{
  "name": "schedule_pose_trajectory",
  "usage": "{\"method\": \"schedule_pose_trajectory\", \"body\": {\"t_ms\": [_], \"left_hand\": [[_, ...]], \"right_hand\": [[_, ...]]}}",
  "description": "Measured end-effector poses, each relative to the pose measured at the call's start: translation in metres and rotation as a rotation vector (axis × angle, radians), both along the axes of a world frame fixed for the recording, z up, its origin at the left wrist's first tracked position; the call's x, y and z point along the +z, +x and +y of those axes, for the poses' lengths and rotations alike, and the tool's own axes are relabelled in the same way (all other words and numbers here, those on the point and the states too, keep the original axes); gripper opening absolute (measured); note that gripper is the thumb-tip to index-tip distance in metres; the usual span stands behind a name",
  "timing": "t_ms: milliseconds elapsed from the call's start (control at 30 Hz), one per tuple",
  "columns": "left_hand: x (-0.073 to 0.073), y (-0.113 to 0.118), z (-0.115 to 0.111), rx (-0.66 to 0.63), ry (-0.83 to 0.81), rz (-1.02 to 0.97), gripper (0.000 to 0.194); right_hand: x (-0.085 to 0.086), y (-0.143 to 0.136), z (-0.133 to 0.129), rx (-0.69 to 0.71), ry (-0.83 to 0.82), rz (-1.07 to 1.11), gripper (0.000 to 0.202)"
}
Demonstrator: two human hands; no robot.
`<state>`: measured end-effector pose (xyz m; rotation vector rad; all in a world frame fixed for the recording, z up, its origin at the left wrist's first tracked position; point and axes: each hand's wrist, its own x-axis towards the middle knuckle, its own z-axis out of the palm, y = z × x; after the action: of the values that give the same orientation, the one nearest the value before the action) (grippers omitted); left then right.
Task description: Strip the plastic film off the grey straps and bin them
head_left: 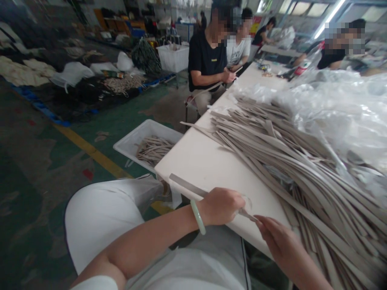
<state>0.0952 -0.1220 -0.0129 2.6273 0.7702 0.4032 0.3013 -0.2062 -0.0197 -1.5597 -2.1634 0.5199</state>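
Note:
A flat grey-beige strip (188, 184) runs across the near edge of the white table (196, 157). My left hand (223, 205), with a pale green bangle at the wrist, is closed around it, and a bit of clear film shows by the fingers. Just to the right, my right hand (275, 235) pinches the same strip between thumb and fingers. Only a short length of strip spans the gap between the hands. Beyond them lies a large pile of similar strips (260, 149), stretching toward the right edge of the view.
Clear plastic sheeting (341, 104) covers the far side of the pile. A white bin (130, 147) holding short strips stands left of the table. A co-worker in a dark shirt (205, 60) sits farther along, handling a strip. A bottle (308, 64) lies on the table's far part.

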Motion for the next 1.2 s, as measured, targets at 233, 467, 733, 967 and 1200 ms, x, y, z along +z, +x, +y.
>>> {"method": "schedule_pose_trajectory", "body": {"t_ms": [233, 467, 733, 967, 1200], "left_hand": [[0.043, -0.002, -0.019, -0.08, 0.131, -0.082, 0.007], [0.108, -0.015, -0.01, -0.044, 0.336, 0.034, 0.022], [0.049, 0.008, 0.008, -0.036, 0.112, -0.003, 0.013], [0.046, 0.011, 0.011, 0.022, 0.101, 0.007, 0.01], [0.029, 0.039, -0.004, -0.125, 0.137, -0.032, 0.013]], "right_hand": [[0.043, -0.011, -0.006, 0.056, 0.116, 0.036, 0.024], [0.052, -0.011, -0.01, -0.063, 0.123, 0.1, 0.03], [0.022, 0.002, -0.006, -0.084, 0.11, 0.017, 0.026], [0.01, 0.026, -0.012, -0.038, -0.063, 0.128, 0.025], [0.002, 0.018, -0.006, -0.069, -0.187, 0.154, 0.036]]}}
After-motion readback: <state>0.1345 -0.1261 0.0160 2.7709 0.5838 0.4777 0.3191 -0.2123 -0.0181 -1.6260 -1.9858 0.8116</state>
